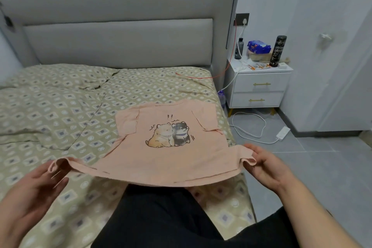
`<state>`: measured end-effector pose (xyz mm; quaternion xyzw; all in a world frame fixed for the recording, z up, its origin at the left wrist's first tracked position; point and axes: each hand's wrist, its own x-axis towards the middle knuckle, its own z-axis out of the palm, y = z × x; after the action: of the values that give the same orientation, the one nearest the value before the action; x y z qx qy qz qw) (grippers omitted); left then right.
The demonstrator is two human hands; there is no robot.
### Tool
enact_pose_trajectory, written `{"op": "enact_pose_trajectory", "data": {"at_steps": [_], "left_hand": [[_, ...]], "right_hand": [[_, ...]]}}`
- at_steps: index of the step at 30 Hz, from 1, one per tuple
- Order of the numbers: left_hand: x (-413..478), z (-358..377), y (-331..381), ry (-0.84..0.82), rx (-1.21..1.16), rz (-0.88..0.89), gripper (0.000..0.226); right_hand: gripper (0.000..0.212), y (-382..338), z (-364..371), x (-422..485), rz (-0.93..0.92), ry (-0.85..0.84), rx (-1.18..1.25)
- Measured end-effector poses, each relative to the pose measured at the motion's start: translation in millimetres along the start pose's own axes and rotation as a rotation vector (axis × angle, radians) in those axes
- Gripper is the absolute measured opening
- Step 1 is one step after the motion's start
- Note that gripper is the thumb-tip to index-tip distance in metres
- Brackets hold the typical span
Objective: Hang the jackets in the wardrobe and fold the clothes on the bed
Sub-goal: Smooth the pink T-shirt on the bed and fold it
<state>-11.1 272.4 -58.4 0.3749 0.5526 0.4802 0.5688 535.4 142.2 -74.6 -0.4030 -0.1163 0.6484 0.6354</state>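
Note:
A pink T-shirt (165, 159) with a print of two cartoon dogs lies front-up on the bed (60, 106), its collar toward the headboard and its hem toward me. My left hand (38, 183) holds the hem's left corner, lifted a little off the bedcover. The right corner of the hem is pinched in my right hand (265, 165) at the bed's right edge. The hem is stretched between both hands. A black garment (161, 217) lies below the shirt, close to me.
The bed has a green patterned cover and a grey padded headboard (118, 26). To the right stands a white nightstand (259, 86) with bottles and a packet on top. A white power strip (282, 133) and cables lie on the grey floor.

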Motion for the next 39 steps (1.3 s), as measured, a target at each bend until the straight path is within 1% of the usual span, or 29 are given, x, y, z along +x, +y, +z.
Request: {"op": "enact_pose_trajectory", "data": {"at_steps": [1,2,4,5,6,8,9,11,13,15,17,18,20,24,28,31,34,36,39], "left_hand": [[-0.1,1.7,-1.1,-0.003,-0.009,0.03,0.053],[0.1,6.7,0.8,0.014,0.026,0.046,0.047],[4.2,11.7,0.7,0.125,0.048,0.06,0.026],[6.1,13.0,-0.2,0.166,0.05,0.069,0.02],[8.0,15.4,0.1,0.197,0.054,0.068,0.023],[6.6,20.1,0.5,0.214,0.07,0.066,0.025],[8.7,19.6,-0.1,0.22,0.082,0.08,0.024],[10.5,19.2,3.0,0.22,0.102,0.114,0.023],[15.7,18.3,5.9,0.218,0.093,0.148,0.019],[17.8,20.8,11.9,0.219,0.079,0.175,0.016],[23.5,22.1,16.9,0.249,0.082,0.24,0.013],[25.9,22.5,20.4,0.258,0.091,0.278,0.011],[30.5,23.3,26.9,0.271,0.106,0.329,0.017],[39.2,24.8,44.2,0.267,0.116,0.36,0.031],[35.9,31.6,60.6,0.216,0.177,0.38,0.026],[30.7,35.7,66.3,0.222,0.291,0.44,0.035],[17.9,35.5,70.8,0.253,0.419,0.469,0.044],[9.0,30.2,74.4,0.234,0.426,0.478,0.051],[4.0,16.5,81.5,0.191,0.395,0.436,0.061]], "right_hand": [[0.051,3.1,-1.2,2.0,-0.039,0.022,-0.076],[0.049,6.7,-1.6,3.0,-0.085,0.062,-0.182],[0.033,10.1,-2.3,6.3,-0.169,0.173,-0.343],[0.023,11.5,-3.8,8.2,-0.199,0.217,-0.38],[0.015,12.5,-5.8,10.0,-0.223,0.25,-0.404],[0.007,13.7,-8.5,13.6,-0.257,0.305,-0.454],[0.005,13.2,-8.7,14.5,-0.268,0.334,-0.493],[0.012,9.3,-6.0,15.6,-0.275,0.388,-0.579],[0.018,4.5,-0.3,17.1,-0.292,0.404,-0.65],[0.018,-1.5,7.9,18.8,-0.381,0.445,-0.797],[0.017,-8.2,16.2,18.7,-0.501,0.507,-0.971],[0.017,-11.8,20.4,17.9,-0.539,0.517,-0.986],[0.019,-19.0,28.7,16.6,-0.567,0.512,-0.955],[0.016,-32.5,44.6,14.5,-0.603,0.51,-0.928],[0.017,-46.1,59.2,5.1,-0.653,0.483,-0.966],[0.02,-52.6,66.3,-2.4,-0.646,0.461,-1.013],[0.02,-59.6,65.8,-10.3,-0.592,0.459,-1.1],[0.019,-66.5,63.3,-19.0,-0.496,0.43,-1.099],[0.021,-75.5,57.5,-34.0,-0.293,0.253,-0.988]]}}
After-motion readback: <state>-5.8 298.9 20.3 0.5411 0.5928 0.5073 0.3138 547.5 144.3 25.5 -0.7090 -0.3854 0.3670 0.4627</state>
